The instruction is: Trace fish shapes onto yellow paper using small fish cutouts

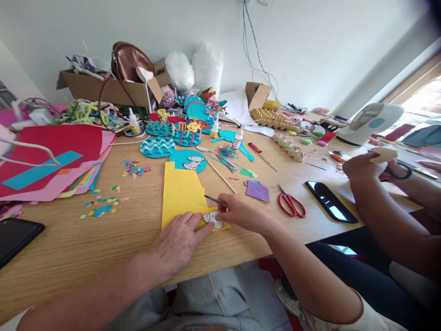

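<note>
Far left edge, low: dark phone (15, 236), glossy, flat on wooden table (113, 239). Above it, stack of coloured paper sheets (51, 161), red on top with a blue strip across. Just right of the stack: loose confetti scraps (103, 204), multicoloured.

Lower centre: left hand (179, 241), palm down, fingers spread flat, pressing the near edge of yellow card (182, 193). Card matte, smooth, roughly rectangular with a stepped right edge; long axis running from the near table edge up toward frame centre, tilted slightly left. Small white cut-out (214, 219), rounded, lying on the card's lower right corner between both hands.

Just right of centre: right hand (243, 214), fingers curled in a pinch around thin dark pencil (215, 200); pencil slender, pointing up-left over the card.

Centre, upper: blue wave-patterned paper discs (161, 147), ridged texture. Right of the hand: purple paper piece (257, 190), then red-handled scissors (292, 204), blades pointing up-left. Further right: second black phone (330, 201), long axis diagonal.

Far right: another person's hands (365, 168), holding a pale piece and dark scissors.
</note>
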`<state>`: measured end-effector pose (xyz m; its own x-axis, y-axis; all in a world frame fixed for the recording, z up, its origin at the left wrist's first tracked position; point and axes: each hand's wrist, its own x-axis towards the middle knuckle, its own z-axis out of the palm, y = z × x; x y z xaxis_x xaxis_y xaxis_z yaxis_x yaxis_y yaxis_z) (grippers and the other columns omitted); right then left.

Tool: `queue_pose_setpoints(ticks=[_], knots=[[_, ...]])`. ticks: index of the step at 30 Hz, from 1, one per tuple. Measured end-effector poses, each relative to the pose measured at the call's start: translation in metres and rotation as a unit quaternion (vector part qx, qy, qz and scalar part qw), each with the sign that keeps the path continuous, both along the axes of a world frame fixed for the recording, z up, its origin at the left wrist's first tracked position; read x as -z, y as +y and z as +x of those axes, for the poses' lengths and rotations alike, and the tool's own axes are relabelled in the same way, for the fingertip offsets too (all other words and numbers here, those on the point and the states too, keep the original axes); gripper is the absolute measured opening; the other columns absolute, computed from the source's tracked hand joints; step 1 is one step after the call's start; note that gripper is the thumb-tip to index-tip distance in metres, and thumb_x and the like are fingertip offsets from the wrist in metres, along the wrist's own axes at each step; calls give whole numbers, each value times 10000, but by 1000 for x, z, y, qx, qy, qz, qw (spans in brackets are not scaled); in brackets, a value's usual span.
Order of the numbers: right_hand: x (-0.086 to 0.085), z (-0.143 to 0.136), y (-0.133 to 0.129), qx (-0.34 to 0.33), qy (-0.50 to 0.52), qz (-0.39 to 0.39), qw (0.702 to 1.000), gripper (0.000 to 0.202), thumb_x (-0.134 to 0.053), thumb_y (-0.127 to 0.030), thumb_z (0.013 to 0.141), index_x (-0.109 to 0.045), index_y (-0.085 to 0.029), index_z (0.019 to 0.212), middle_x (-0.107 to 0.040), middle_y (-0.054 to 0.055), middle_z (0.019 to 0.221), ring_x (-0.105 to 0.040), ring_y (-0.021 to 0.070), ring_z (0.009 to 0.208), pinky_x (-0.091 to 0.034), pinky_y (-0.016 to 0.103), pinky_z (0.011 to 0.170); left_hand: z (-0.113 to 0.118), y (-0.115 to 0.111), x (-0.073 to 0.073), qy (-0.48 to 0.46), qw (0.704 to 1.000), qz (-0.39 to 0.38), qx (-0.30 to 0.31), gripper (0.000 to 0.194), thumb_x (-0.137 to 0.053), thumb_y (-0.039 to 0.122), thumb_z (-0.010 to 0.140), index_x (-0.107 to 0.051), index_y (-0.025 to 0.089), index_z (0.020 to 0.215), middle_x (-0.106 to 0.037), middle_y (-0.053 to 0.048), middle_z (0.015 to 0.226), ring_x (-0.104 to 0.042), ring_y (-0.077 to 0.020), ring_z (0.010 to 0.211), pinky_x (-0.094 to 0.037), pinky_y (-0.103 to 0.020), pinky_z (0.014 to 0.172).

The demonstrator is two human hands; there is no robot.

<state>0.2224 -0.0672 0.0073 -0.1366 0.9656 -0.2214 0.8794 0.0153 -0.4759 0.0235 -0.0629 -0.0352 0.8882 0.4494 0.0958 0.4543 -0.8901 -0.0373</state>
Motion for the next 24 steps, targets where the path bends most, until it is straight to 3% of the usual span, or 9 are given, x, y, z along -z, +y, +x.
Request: queue_pose_setpoints(ticks=[4, 8, 12, 16, 21, 24], knots=[[1, 13, -2, 47, 142, 18, 989, 113, -560, -215, 707, -561, -166, 809, -519, -23, 661, -457, 93, 577, -312, 211, 519, -3, 1, 3, -22, 1000, -22, 0, 287, -399, 97, 880, -477, 185, 1142, -521, -79, 1080, -494, -212, 924, -454, -364, 799], [0, 19, -12, 133, 306, -10, 943, 113, -549, -276, 717, -517, -170, 740, -463, -52, 570, -404, 71, 497, -303, 204, 484, -5, 5, 2, -53, 996, -69, 14, 228, -405, 73, 870, -506, 159, 1056, -533, -66, 1070, -493, -196, 945, -446, -348, 839], [2, 12, -21, 174, 335, -37, 926, 104, -558, -248, 691, -482, -178, 684, -425, -71, 504, -360, 60, 445, -281, 196, 445, -5, 8, -1, -52, 995, -84, 19, 228, -401, 69, 873, -517, 156, 1049, -547, -63, 1037, -502, -193, 929, -454, -344, 826], [6, 10, -19, 130, 339, -44, 931, 96, -551, -257, 702, -556, -163, 721, -512, -34, 595, -447, 81, 530, -365, 210, 530, -6, 9, -2, -50, 995, -80, 28, 212, -414, 97, 884, -523, 166, 1052, -543, -62, 1055, -501, -196, 944, -456, -346, 831], [7, 16, -2, 4, 192, -8, 981, 155, -547, -267, 739, -633, -158, 808, -601, 2, 705, -507, 118, 628, -381, 232, 583, -8, 7, 0, -54, 995, -72, 28, 242, -410, 90, 879, -508, 174, 1084, -544, -68, 1065, -508, -201, 950, -465, -356, 828], [8, 18, 10, -58, 159, -33, 985, 146, -552, -263, 741, -634, -159, 803, -592, -9, 683, -495, 111, 608, -359, 214, 541, -8, 7, 2, -60, 995, -69, 25, 273, -383, 76, 877, -499, 175, 1104, -540, -75, 1084, -511, -201, 963, -464, -361, 843]])
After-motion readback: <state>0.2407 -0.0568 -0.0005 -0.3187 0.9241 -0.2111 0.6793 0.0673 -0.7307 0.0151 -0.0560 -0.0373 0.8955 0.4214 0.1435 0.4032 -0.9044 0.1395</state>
